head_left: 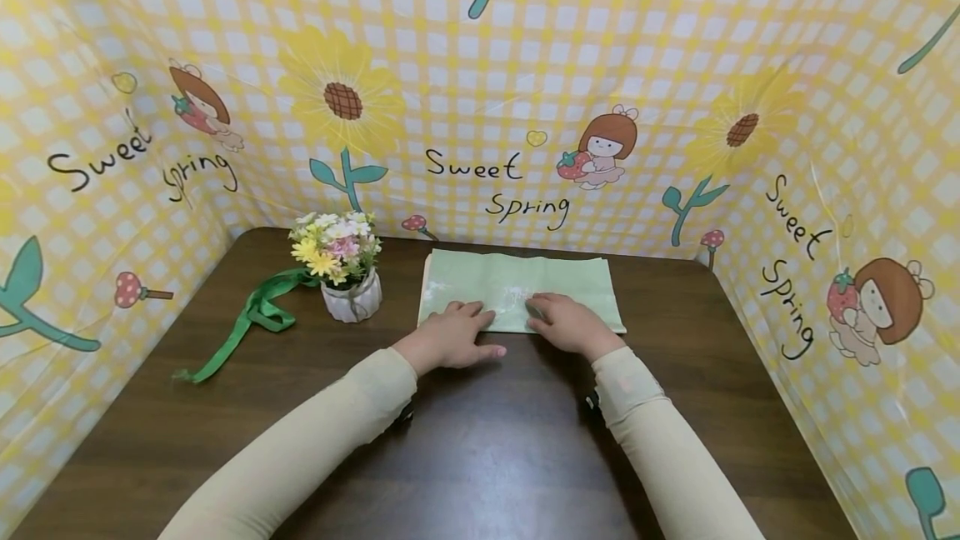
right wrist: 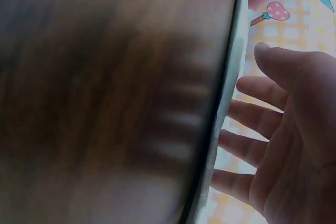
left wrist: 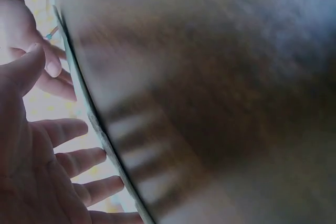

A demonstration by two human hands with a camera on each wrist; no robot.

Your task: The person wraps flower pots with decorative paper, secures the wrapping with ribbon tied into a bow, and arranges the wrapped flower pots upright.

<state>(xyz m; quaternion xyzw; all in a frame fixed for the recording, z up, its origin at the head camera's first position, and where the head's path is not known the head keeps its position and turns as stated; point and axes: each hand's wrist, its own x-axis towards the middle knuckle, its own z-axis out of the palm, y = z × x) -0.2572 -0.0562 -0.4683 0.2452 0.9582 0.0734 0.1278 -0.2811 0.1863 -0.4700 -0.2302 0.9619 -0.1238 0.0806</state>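
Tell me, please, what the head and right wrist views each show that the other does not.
Only the head view shows the potted flowers, the green ribbon and both sleeves. Only the right wrist view shows the palm side of the right hand. Both share that hand, fingers of the left hand, the green sheet, the brown table and the yellow checked backdrop.

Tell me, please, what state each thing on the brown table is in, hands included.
Pale green rectangular sheet: lying flat, apparently folded.
Green ribbon: loose, looped over itself.
White pot of multicoloured flowers: standing upright.
Left hand: fingers spread, resting on the sheet.
Right hand: fingers loosely extended, resting on the sheet.
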